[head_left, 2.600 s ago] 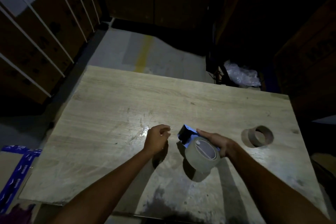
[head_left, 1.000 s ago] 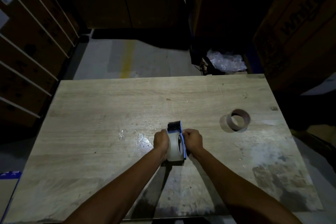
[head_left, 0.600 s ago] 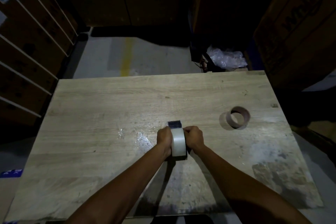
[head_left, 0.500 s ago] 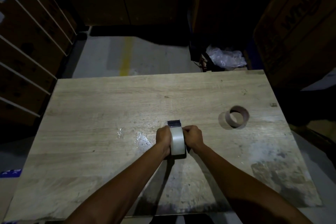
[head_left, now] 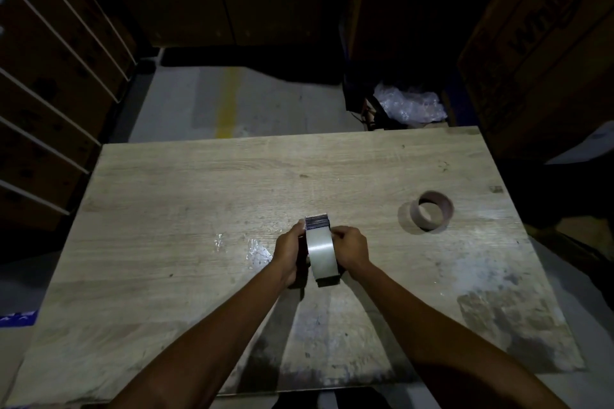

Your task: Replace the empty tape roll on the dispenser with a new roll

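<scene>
Here, left hand (head_left: pixel 288 251) and right hand (head_left: pixel 353 248) both grip the tape roll (head_left: pixel 321 251) (on its dispenser (head_left: pixel 317 222)); empty core (head_left: pixel 431 214) at two o'clock on the surface (head_left: pixel 172 209).

Wood table (head_left: pixel 199 209), plastic wrap (head_left: pixel 410 106) behind, cardboard boxes (head_left: pixel 545 43) w/ print.

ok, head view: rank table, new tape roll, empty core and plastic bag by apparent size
Largest to smallest, as they look:
1. table, by far
2. plastic bag, though it lies farther away
3. new tape roll, held between both hands, and empty core: look alike, the roll partly covered, so unranked
</scene>
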